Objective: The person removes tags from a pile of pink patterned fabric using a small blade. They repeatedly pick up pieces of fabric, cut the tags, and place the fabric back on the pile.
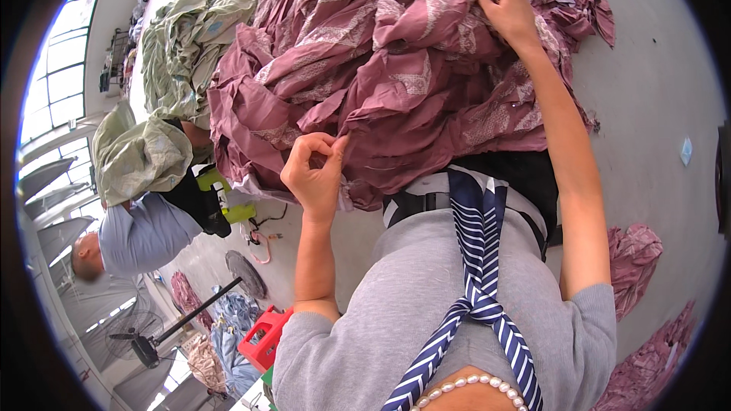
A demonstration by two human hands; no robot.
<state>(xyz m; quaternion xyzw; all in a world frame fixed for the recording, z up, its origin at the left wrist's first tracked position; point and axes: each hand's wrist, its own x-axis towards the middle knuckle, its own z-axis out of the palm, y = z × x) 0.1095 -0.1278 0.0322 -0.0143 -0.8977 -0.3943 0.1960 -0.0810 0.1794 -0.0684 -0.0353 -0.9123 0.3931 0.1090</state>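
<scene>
A large heap of mauve fabric with pale lacy patterning lies crumpled in front of me and reaches my waist. At its near left side, my left hand is closed in a pinch, thumb and forefinger together on a bit of the fabric. Farther off to the right, my right hand pinches a raised fold of the same cloth between thumb and fingers. Between the two hands, the cloth runs in loose folds, and its lower layers are hidden.
To the left, a person in a blue shirt handles pale green fabric. A standing fan, a red plastic stool and blue cloth are at lower left. More mauve fabric lies on the floor at right, near a light-blue scrap.
</scene>
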